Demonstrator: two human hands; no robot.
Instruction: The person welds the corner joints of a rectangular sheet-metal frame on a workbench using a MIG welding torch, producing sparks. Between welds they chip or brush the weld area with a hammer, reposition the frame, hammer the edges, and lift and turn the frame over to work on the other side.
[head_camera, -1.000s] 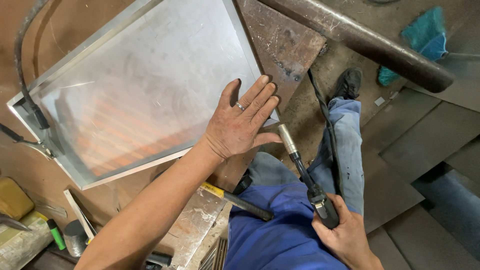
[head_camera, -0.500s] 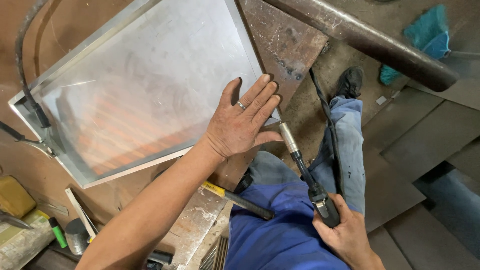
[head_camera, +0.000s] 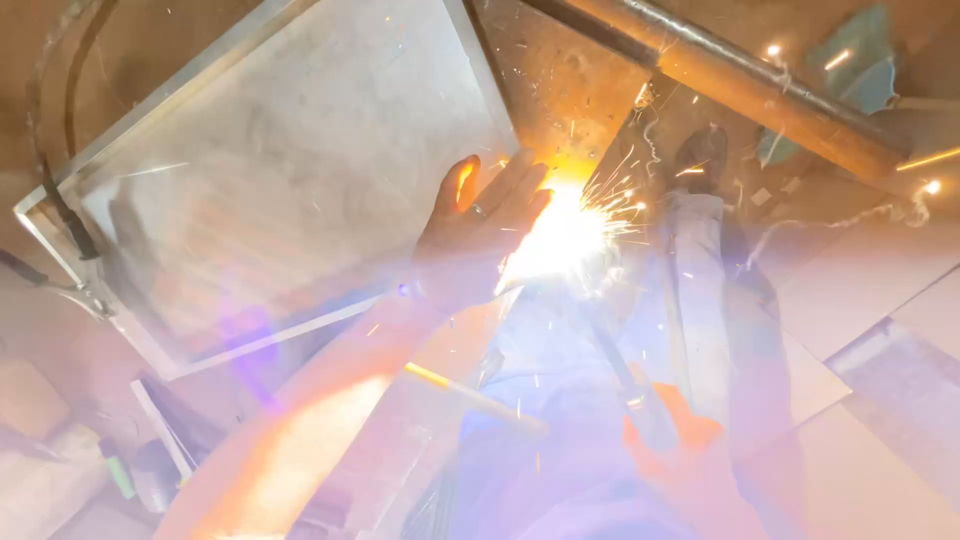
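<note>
a: where's the left hand (head_camera: 478, 235)?

b: flat on the metal tray (head_camera: 290, 170), fingers spread apart, pressing its near right corner down, not gripping anything

a: and the right hand (head_camera: 670, 440)?

b: down by the lap, closed around the handle of the welding torch (head_camera: 610, 350). the torch runs up from that grip to the tray's corner, just past the left fingertips

a: how far along does it look?

b: i'd judge mid-weld. a bright arc (head_camera: 550, 245) burns right beside the left hand and sparks scatter outward, so the corner seam is being worked now; whether any other seam is done i cannot tell (the glare washes out most of the view)

a: how does the tray look?

b: a shallow rectangular pan of dull grey sheet with a raised rim, lying tilted across the workbench (head_camera: 560, 90). above the hands a rusty pipe (head_camera: 740, 75) crosses, well apart from the tray
</note>
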